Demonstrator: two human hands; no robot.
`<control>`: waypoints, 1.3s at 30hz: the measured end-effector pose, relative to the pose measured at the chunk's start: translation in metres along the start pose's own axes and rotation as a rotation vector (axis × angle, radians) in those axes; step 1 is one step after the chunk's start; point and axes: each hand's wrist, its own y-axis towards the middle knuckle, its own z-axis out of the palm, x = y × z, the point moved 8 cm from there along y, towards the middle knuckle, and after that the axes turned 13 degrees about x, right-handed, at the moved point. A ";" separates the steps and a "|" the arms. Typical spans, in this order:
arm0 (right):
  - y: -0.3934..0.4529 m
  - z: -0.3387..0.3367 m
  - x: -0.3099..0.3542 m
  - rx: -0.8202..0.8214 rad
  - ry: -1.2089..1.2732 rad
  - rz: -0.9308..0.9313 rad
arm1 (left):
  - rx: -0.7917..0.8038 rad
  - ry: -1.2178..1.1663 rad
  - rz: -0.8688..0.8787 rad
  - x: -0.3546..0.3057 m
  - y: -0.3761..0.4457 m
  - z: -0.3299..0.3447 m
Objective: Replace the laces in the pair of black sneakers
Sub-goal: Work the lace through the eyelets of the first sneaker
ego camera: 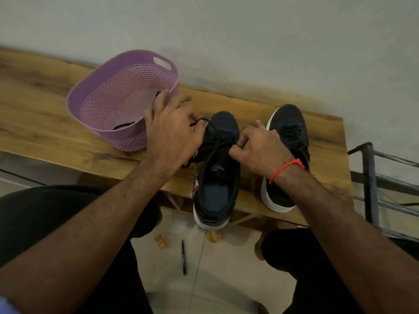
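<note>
Left hand [174,130] pinched black lace [212,152] on near shoe [216,168]. Right hand [258,150] pinched other end. Second shoe [285,155] right; purple basket [102,91] left.

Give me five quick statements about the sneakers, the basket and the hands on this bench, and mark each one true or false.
1. Both sneakers stand on the wooden bench. True.
2. The purple basket lies tipped over on the floor. False: it stands upright on the bench, left of the sneakers.
3. The left hand pinches a black lace at the near sneaker. True.
4. The right hand wears a red thread at the wrist. True.
5. The far sneaker has no lace in it. False: black lacing crosses its front.
</note>
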 end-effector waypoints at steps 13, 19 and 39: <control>-0.001 0.001 0.005 -0.007 -0.009 -0.026 | 0.160 0.274 0.208 -0.040 -0.022 0.042; -0.005 -0.002 0.001 0.001 0.064 -0.014 | -0.046 0.107 0.009 -0.003 -0.003 -0.004; 0.003 0.002 0.003 -0.027 0.037 -0.044 | 0.232 0.204 0.219 -0.038 -0.019 0.043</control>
